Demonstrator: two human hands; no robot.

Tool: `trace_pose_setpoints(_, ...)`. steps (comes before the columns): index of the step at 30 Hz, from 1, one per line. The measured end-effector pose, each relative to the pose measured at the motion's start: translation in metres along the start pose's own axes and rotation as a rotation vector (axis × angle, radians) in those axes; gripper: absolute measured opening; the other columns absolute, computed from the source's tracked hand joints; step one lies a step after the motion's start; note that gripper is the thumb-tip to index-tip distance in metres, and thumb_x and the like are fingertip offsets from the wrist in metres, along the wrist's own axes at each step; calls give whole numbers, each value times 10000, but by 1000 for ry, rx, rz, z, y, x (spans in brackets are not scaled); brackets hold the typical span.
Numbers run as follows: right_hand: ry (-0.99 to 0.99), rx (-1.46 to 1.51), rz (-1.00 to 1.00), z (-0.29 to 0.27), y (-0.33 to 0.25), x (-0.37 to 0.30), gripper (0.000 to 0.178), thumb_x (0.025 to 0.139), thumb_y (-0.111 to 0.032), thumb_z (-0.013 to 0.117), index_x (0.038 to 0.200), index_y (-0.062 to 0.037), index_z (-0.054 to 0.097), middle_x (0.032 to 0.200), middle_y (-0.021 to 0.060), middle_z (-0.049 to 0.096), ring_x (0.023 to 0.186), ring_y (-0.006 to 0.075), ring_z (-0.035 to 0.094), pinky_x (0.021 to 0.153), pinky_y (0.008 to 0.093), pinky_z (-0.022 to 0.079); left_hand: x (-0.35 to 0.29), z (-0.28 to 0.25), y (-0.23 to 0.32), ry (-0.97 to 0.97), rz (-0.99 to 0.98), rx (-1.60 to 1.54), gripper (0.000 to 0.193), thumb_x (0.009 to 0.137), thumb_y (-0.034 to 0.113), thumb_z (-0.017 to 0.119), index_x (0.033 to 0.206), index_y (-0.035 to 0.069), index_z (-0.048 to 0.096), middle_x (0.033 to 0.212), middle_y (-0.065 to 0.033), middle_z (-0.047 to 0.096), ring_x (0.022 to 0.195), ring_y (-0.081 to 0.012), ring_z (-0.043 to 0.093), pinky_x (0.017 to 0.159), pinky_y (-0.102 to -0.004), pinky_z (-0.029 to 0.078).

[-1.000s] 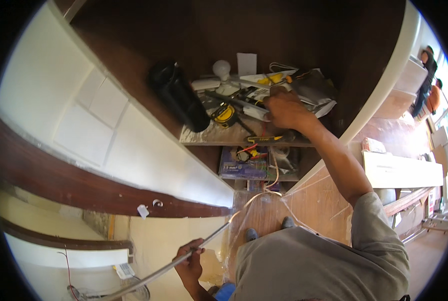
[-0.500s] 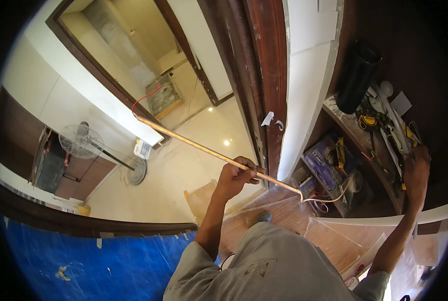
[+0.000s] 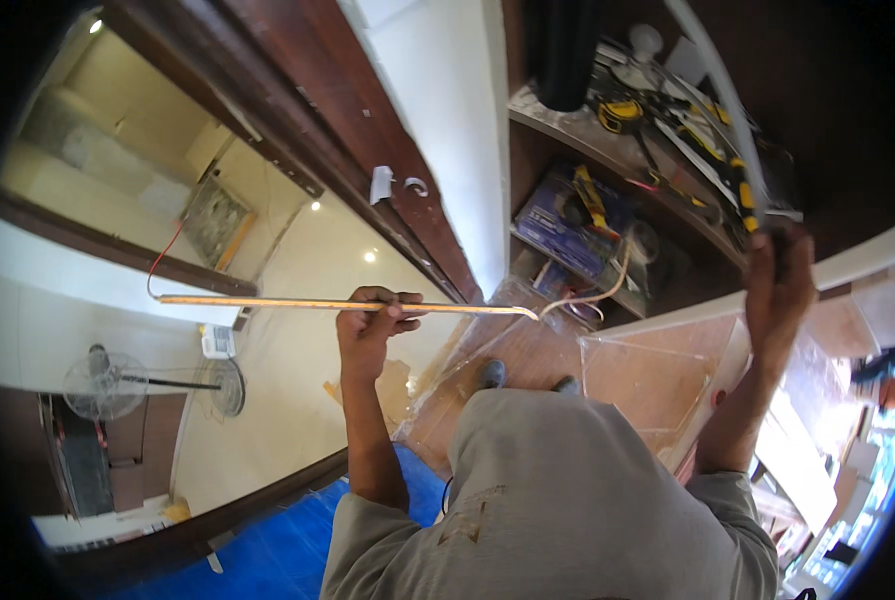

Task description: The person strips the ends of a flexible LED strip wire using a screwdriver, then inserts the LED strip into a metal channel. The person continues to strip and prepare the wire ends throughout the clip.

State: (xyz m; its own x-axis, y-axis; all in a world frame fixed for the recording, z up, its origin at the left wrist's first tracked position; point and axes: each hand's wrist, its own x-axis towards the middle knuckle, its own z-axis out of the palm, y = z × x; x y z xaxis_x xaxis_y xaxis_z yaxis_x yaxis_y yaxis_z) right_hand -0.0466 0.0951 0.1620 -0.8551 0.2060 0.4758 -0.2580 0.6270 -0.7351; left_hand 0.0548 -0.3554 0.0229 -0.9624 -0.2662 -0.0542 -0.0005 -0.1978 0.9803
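Note:
Pinched in the fingers of my left hand (image 3: 372,325) is a long thin LED strip (image 3: 247,302), yellowish and held roughly level. A red wire (image 3: 165,255) leads off its far-left end. At its other end the strip bends and runs on as a loose pale length (image 3: 587,298) toward a roll (image 3: 643,242) on the lower shelf. My right hand (image 3: 777,285), raised at the right, is closed round the lower end of a long translucent whitish strip (image 3: 732,95) that curves up past the upper shelf. Its fingertips are blurred.
On the upper shelf (image 3: 567,125) lie a yellow-black tape measure (image 3: 621,116), several hand tools and a black cylinder (image 3: 565,50). A blue box (image 3: 567,215) sits below. At the left stand a fan (image 3: 107,385) and a dark door frame (image 3: 367,150); blue sheeting (image 3: 297,540) lies lower left.
My right hand has lifted the translucent strip from among the tools on the shelf. The view has turned to the right, and the LED strip in my left hand now lies nearly level.

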Motion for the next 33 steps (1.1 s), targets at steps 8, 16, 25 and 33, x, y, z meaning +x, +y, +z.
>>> trace_pose_setpoints(8, -506, 204, -355, 113, -11, -106, 245, 879, -82, 736, 1105, -45, 650, 971, 174, 679, 866, 392, 685, 735, 453, 544, 3, -15, -13, -118, -34, 8, 159, 1005, 143, 639, 1082, 31, 557, 1119, -233, 714, 976, -312, 746, 781, -395, 650)
trace_pose_setpoints(16, -680, 352, -118, 194, -29, -144, 200, 852, -117, 751, 994, 5, 681, 912, 209, 683, 801, 402, 693, 693, 442, 543, -3, 11, -42, -380, -156, -65, 263, 984, 79, 645, 1194, 3, 506, 1115, -229, 707, 1080, -325, 718, 816, -396, 658)
trace_pose_setpoints(25, -754, 682, 240, 224, -69, -155, 175, 888, -79, 790, 987, 22, 688, 879, 65, 715, 750, 124, 672, 659, 290, 548, -22, 29, -60, -456, -195, 139, 263, 964, 29, 658, 1212, 2, 575, 1050, -96, 722, 914, -137, 681, 800, -294, 563)
trace_pose_setpoints(33, -815, 619, 297, 230, -82, -168, 245, 868, -193, 806, 1005, -8, 724, 814, 92, 723, 669, 132, 651, 622, 304, 516, -37, 35, -61, -465, -149, 273, 177, 895, 76, 725, 1047, -12, 704, 944, -50, 710, 940, -122, 654, 800, -316, 534)
